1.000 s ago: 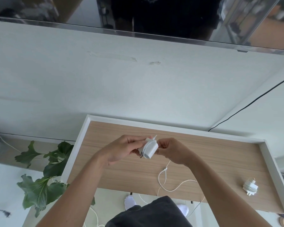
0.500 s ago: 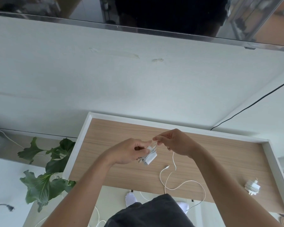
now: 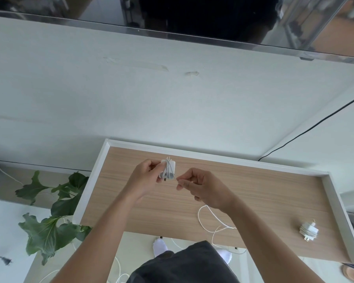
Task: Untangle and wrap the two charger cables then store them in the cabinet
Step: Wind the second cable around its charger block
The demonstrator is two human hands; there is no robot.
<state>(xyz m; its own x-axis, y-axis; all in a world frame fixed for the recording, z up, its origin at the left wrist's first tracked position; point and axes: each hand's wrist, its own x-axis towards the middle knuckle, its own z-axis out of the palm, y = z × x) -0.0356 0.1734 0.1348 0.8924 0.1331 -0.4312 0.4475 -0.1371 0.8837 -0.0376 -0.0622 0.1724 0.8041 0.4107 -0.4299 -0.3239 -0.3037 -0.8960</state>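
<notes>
A white wall fills the upper view, with the dark glossy screen (image 3: 192,13) of a television along the top and a black cord (image 3: 315,125) running down at the right. Below it is the wooden counter (image 3: 253,190), edged by a white raised rim. A leafy green plant (image 3: 55,209) stands at its left end.

The left hand (image 3: 145,180) holds a white charger (image 3: 168,169) above the counter, its grip closed around the block, which has several turns of cable wound on it. The right hand (image 3: 204,188), just beside it, pinches the loose white cable (image 3: 208,221), which trails down in loops over the front edge of the counter.

A second charger (image 3: 309,230), already wrapped in its cable, lies on the counter far to the right.

No brand, label or writing can be read on anything.
</notes>
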